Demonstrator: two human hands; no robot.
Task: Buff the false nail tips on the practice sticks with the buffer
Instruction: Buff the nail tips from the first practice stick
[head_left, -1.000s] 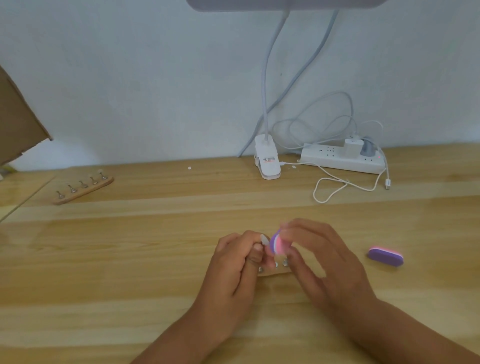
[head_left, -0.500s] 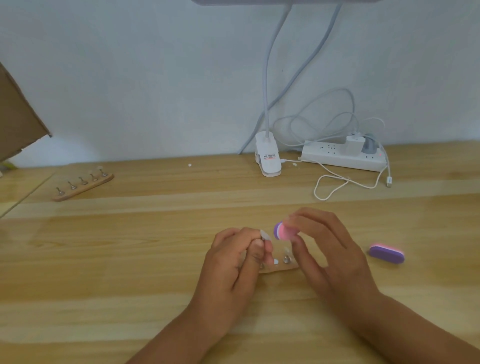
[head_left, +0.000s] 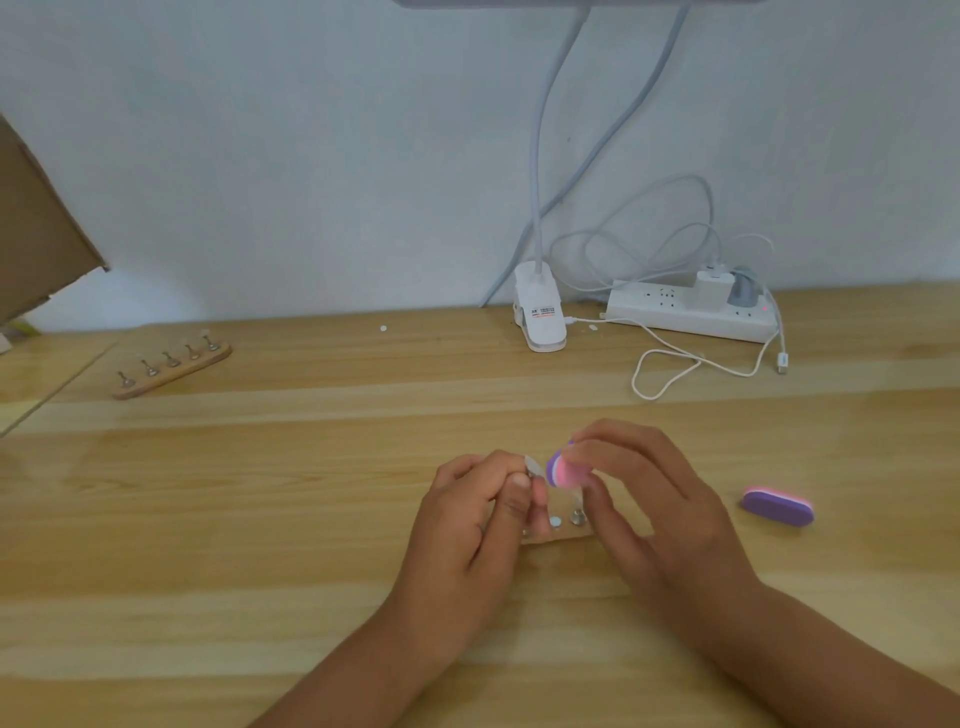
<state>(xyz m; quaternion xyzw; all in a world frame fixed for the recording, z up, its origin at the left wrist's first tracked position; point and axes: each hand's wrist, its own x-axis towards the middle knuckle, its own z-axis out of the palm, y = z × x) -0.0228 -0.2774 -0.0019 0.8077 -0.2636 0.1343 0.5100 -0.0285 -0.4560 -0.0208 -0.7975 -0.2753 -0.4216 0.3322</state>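
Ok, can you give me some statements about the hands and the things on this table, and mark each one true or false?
1. The right hand pinches a pink and purple buffer. True.
2. The left hand holds nothing. False: it pinches a practice stick tipped with a false nail.
3. A second buffer lies on the table, right of both hands. True.
4. The wooden holder at the far left stands empty. False: five sticks stand in it.
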